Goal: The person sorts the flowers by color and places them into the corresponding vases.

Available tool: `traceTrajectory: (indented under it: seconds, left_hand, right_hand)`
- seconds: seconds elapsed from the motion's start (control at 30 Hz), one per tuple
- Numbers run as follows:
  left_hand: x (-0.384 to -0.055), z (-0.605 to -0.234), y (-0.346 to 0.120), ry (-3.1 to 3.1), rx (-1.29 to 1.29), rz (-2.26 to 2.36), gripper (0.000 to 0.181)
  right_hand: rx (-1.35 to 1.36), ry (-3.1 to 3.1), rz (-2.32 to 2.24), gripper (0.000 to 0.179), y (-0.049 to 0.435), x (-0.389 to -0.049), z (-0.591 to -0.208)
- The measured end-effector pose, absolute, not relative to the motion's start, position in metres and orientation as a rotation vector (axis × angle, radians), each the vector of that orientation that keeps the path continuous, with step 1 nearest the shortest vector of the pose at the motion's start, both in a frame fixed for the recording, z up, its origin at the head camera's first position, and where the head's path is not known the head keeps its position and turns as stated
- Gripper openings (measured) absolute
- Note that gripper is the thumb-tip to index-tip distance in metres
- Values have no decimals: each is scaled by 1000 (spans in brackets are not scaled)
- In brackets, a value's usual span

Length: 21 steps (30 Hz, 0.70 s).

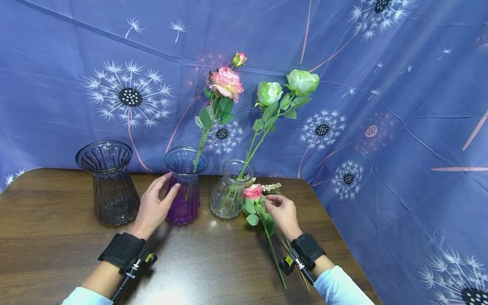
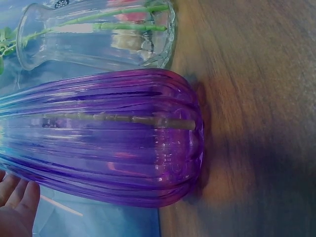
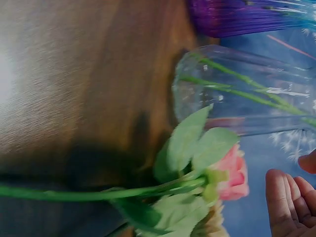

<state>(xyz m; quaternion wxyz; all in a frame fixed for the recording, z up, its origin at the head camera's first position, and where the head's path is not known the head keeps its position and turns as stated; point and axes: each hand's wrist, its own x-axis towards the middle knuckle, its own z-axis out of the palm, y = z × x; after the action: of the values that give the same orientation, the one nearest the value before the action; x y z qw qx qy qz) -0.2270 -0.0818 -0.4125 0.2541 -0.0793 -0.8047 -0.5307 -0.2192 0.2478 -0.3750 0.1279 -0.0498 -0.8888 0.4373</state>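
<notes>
Well to the left of the purple ribbed vase (image 1: 187, 207), we see a smoky grey ribbed vase (image 1: 114, 199) standing upright. Just left of the purple vase is our left hand (image 1: 154, 205), thumb and fingers spread and relaxed, grasping nothing; whether skin meets glass, we cannot tell. The purple vase itself carries a pink peony (image 1: 226, 83), leaning right. Right of the purple vase stands a clear glass vase (image 1: 219, 207) with two pale-green blooms (image 1: 303, 81). Farther right of the purple vase, a pink rose (image 1: 253, 192) lies on the wooden table (image 1: 213, 271), its stem pointing toward us, with a beige bloom (image 3: 216, 223) close by. Our right hand (image 1: 284, 214) hovers beside the rose, fingers slightly bent, nothing between them and the thumb.

We would do well to pinch the rose's stem, sparing petals, and ease its leaves clear of the beige bloom; meanwhile our left hand could lightly steady the purple vase.
</notes>
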Motion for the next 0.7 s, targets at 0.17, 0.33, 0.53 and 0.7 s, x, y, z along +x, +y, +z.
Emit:
traceTrajectory:
  seconds: [0.17, 0.33, 0.53, 0.7]
  left_hand:
    - [-227, -413, -81, -2181, -219, -1437, 44]
    - [-227, -412, -80, -2168, -218, -1430, 44]
    - [-227, -412, -79, -2157, -218, -1418, 42]
    - [-228, -412, -80, -2145, -213, -1417, 42]
  right_hand:
    - [-219, -2622, 1255, 23, 258, -212, -387]
    - [-276, -2622, 1342, 22, 267, -205, -403]
    - [-298, -2669, 1351, 21, 275, -196, -419]
    - [-325, -2703, 1338, 21, 279, -193, -430]
